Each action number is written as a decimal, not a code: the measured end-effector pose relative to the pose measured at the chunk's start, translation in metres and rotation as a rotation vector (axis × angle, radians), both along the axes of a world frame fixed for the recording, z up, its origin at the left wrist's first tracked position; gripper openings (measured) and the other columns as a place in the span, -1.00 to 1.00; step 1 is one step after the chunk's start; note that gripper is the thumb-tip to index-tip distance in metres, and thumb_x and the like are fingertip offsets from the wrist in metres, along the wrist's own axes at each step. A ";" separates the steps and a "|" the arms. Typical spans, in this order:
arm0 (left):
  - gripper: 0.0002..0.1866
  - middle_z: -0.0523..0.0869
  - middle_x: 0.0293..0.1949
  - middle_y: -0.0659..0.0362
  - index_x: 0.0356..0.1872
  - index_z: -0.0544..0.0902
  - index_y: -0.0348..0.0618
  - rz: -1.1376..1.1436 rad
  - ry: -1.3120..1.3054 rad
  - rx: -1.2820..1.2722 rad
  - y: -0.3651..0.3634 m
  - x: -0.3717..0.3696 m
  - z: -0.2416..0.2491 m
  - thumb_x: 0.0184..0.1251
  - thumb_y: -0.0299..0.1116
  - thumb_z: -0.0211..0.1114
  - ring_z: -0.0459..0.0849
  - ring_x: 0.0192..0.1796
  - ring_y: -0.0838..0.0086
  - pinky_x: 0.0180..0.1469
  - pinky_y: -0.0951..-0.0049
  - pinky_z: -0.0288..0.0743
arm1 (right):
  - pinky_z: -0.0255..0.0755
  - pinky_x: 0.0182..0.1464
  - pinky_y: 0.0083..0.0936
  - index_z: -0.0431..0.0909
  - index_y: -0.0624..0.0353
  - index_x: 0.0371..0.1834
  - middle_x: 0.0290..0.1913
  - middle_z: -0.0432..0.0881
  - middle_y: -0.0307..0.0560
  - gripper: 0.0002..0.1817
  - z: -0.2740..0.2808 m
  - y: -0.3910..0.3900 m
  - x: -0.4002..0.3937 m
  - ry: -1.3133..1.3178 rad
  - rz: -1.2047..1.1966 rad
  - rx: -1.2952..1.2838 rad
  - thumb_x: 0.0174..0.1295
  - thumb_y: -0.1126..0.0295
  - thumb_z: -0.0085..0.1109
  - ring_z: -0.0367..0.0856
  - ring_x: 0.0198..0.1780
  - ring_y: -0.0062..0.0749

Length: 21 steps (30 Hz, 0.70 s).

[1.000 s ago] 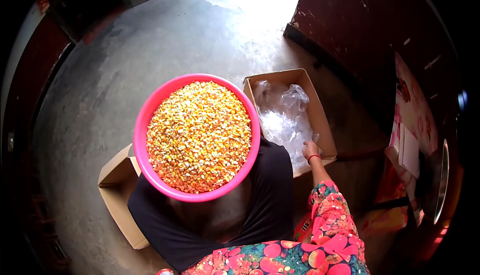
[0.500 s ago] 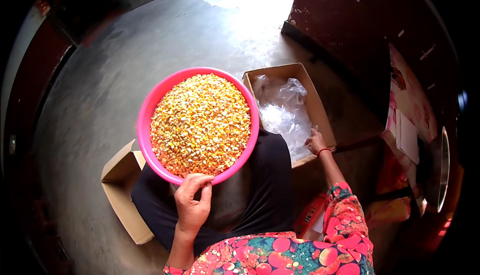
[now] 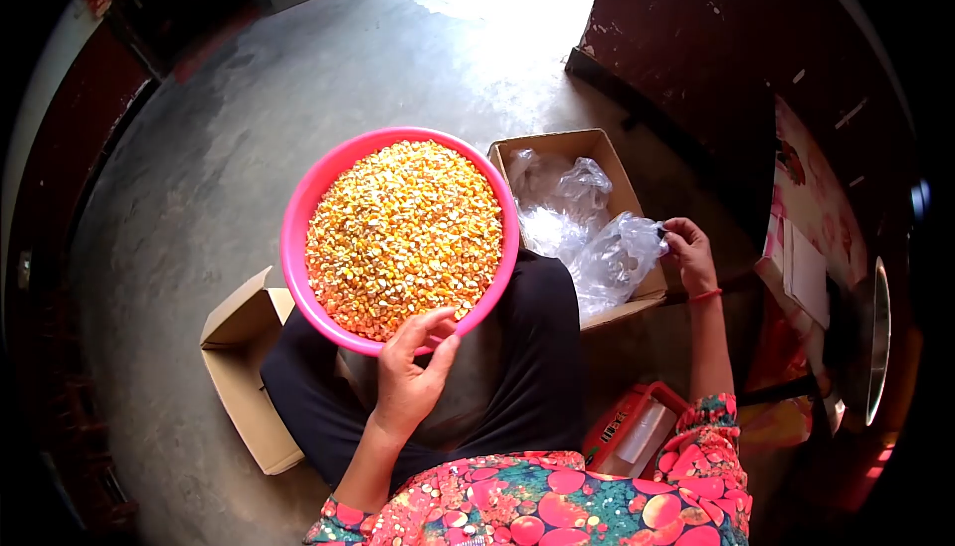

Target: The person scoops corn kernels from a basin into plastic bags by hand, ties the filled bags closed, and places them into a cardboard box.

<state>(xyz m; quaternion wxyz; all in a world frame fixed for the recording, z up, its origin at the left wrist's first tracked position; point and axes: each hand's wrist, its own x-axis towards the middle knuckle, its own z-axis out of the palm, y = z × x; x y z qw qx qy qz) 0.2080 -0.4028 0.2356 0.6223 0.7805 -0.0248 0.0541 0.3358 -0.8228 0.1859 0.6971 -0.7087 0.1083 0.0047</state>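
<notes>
A pink basin (image 3: 292, 248) heaped with yellow corn kernels (image 3: 408, 233) rests across my knees. My left hand (image 3: 413, 372) is at its near rim, fingers bent over the edge by the kernels and thumb apart; nothing shows in its grasp. To the right, my right hand (image 3: 691, 253) pinches the edge of a clear plastic bag (image 3: 617, 258), pulled up over the side of an open cardboard box (image 3: 629, 183). More crumpled clear plastic (image 3: 557, 198) lies inside that box.
Left of my knees, an open cardboard box (image 3: 244, 387) stands on the concrete floor (image 3: 199, 198). A red box with a pale item (image 3: 632, 432) is by my right side. Further right are a pink patterned panel (image 3: 811, 178) and a round-rimmed object (image 3: 879, 342).
My right hand has risen and moved right, drawing the plastic bag up from the box. My left hand's grip on the basin rim has loosened, its fingers shifting right.
</notes>
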 end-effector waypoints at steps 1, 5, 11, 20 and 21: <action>-0.64 0.63 -0.22 0.14 0.03 0.51 -0.21 -0.049 -0.017 -0.031 -0.007 0.006 -0.001 0.16 -0.56 0.25 0.63 -0.21 0.54 -0.15 0.58 0.50 | 0.53 -0.40 -0.68 0.50 0.21 -0.23 -0.37 0.54 -0.29 -0.89 0.028 0.014 -0.005 -0.045 0.093 0.049 0.21 0.58 0.01 0.53 -0.42 -0.68; -0.29 0.46 0.13 0.03 0.30 0.25 -0.16 -0.149 -0.091 -0.085 -0.038 0.039 0.000 0.09 -0.40 0.37 0.43 0.18 0.39 0.08 0.42 0.39 | 0.40 -0.30 -0.80 0.48 0.22 -0.24 -0.34 0.48 -0.32 -0.90 0.101 0.068 -0.023 -0.193 0.307 0.205 0.20 0.59 0.02 0.46 -0.35 -0.73; 0.10 0.25 0.28 -0.15 0.39 -0.04 -0.18 -0.174 -0.107 -0.047 -0.071 0.070 -0.005 -0.10 -0.08 0.50 0.21 0.35 0.15 0.30 0.28 0.14 | 0.28 -0.18 -0.77 0.45 0.23 -0.29 -0.29 0.40 -0.29 -0.94 0.169 0.148 -0.043 -0.423 0.510 0.421 0.18 0.59 0.06 0.38 -0.27 -0.68; -0.78 0.63 -0.39 0.20 -0.12 0.51 -0.31 -0.010 0.350 -0.774 0.055 0.045 -0.018 0.21 -0.52 0.24 0.64 -0.42 0.61 -0.47 0.60 0.58 | 0.34 -0.32 -0.79 0.49 0.25 -0.27 -0.32 0.49 -0.30 -0.92 0.158 0.219 0.013 -0.456 0.383 0.337 0.27 0.58 -0.03 0.41 -0.41 -0.76; -0.77 0.64 -0.36 0.19 -0.11 0.51 -0.30 0.080 0.316 -0.826 0.075 0.041 -0.009 0.20 -0.54 0.24 0.65 -0.39 0.59 -0.41 0.57 0.61 | 0.33 -0.43 -0.80 0.51 0.25 -0.25 -0.39 0.51 -0.33 -0.91 0.150 0.226 0.017 -0.450 0.391 0.256 0.27 0.56 -0.02 0.38 -0.49 -0.78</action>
